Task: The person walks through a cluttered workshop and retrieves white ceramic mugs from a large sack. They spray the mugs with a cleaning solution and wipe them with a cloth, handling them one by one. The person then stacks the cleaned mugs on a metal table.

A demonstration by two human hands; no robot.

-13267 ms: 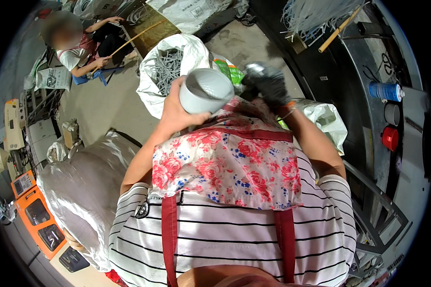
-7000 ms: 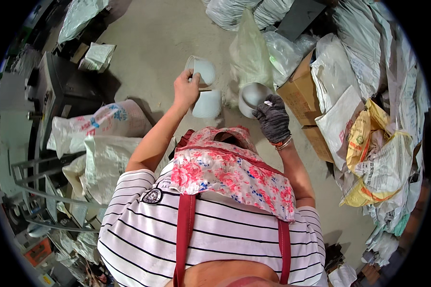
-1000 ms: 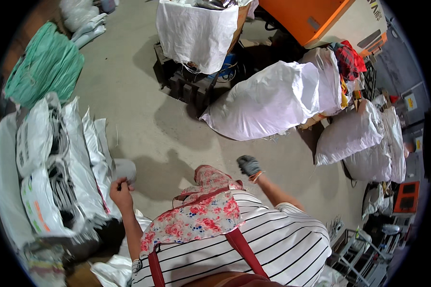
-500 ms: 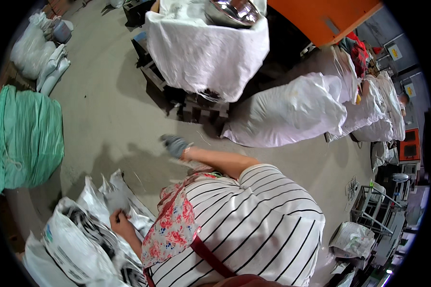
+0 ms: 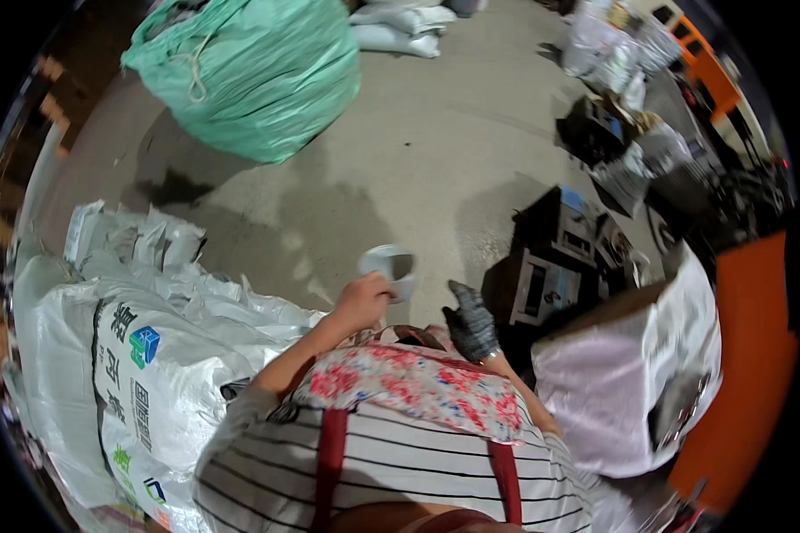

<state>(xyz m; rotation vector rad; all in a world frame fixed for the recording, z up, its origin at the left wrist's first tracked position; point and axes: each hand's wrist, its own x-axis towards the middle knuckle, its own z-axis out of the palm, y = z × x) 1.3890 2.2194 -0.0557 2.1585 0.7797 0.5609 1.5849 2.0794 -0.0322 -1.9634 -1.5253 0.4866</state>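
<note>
My left hand [image 5: 364,300], bare, grips a small white round thing with a dark opening [image 5: 371,258]. Whether it is a cup or a roll, I cannot tell. My right hand [image 5: 473,327], in a grey glove, is held apart from it with its fingers stretched out and nothing in them. Both hands are in front of my floral apron [image 5: 409,384]. To my left stands a large white printed sack [image 5: 164,355], with crumpled white sacks [image 5: 142,244] beyond it.
A full green sack [image 5: 267,80] stands on the floor at the far left. Dark boxes [image 5: 542,284] are right of my gloved hand. Close by is a white-lined bin [image 5: 587,400], against an orange panel [image 5: 747,346]. White bags [image 5: 396,40] lie farther back.
My view has swung left, toward the sacks. The left hand has come away from the sacks and now holds the white round thing out front. The gloved hand has drawn in near my waist.
</note>
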